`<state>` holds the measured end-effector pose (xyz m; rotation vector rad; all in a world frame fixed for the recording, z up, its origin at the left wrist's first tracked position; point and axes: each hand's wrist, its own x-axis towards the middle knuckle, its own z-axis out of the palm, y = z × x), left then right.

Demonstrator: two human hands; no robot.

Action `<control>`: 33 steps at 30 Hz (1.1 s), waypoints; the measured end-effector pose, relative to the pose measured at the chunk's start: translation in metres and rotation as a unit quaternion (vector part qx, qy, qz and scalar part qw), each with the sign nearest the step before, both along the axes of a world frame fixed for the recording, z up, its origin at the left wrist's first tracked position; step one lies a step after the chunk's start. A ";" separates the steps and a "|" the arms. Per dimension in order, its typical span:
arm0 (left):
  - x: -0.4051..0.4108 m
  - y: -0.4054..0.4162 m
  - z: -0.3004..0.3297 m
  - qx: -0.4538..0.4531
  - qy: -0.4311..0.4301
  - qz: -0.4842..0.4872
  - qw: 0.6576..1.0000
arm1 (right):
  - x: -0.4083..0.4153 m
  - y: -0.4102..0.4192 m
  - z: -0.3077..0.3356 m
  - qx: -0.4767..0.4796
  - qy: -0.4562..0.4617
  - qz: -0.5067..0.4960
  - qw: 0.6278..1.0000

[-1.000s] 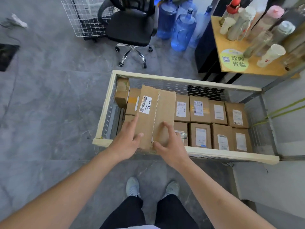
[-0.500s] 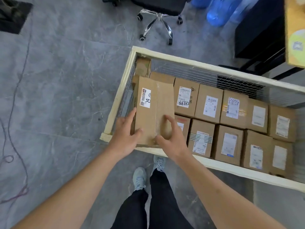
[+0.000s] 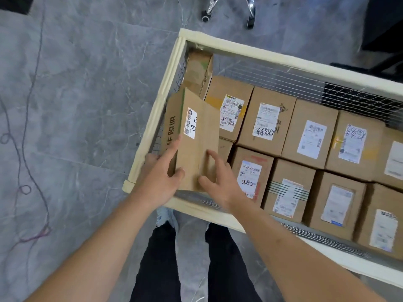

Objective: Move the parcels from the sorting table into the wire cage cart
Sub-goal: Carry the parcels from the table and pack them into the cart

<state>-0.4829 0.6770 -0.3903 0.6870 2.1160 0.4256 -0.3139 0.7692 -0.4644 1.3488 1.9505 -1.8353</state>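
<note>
two hands on one tall cardboard parcel [image 3: 196,147], standing upright at the near left corner of the wire cage cart [image 3: 152,127], its white label facing up. left hand [image 3: 161,179]: index finger straight along the parcel's left edge, thumb pressed on its front face, remaining fingers curled behind its left side. right hand [image 3: 220,182]: fingers spread apart, tips and thumb resting on the parcel's right half, not wrapped round it. labelled parcels [image 3: 309,153] fill the cart in two rows to the right, packed touching. grey tiled floor [image 3: 76,105]; chair base [image 3: 229,9] at top.
</note>
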 end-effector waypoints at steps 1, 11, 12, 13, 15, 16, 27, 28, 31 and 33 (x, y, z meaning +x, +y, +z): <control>0.001 0.001 -0.001 -0.017 0.031 -0.014 0.999 | -0.004 0.000 -0.008 0.017 -0.005 0.001 1.000; 0.006 -0.002 -0.040 -0.084 0.239 -0.124 0.959 | -0.036 0.002 -0.105 0.159 -0.162 0.214 0.950; 0.006 -0.003 -0.043 -0.088 0.255 -0.132 0.954 | -0.038 0.001 -0.115 0.173 -0.181 0.253 0.935; 0.006 -0.003 -0.046 -0.095 0.268 -0.141 0.948 | -0.039 -0.002 -0.125 0.182 -0.200 0.283 0.920; 0.007 -0.003 -0.051 -0.105 0.289 -0.155 0.939 | -0.039 -0.006 -0.137 0.195 -0.235 0.323 0.896; 0.008 -0.004 -0.053 -0.112 0.299 -0.162 0.934 | -0.037 -0.008 -0.141 0.201 -0.246 0.336 0.887; 0.012 0.003 -0.074 -0.148 0.319 -0.198 0.915 | -0.019 0.002 -0.142 0.214 -0.269 0.380 0.859; 0.012 0.001 -0.074 -0.148 0.316 -0.200 0.915 | -0.020 0.002 -0.141 0.211 -0.272 0.382 0.858; 0.011 -0.006 -0.074 -0.150 0.297 -0.196 0.922 | -0.021 0.003 -0.139 0.203 -0.284 0.385 0.854; 0.010 -0.010 -0.076 -0.155 0.291 -0.196 0.924 | -0.022 0.005 -0.138 0.197 -0.286 0.385 0.855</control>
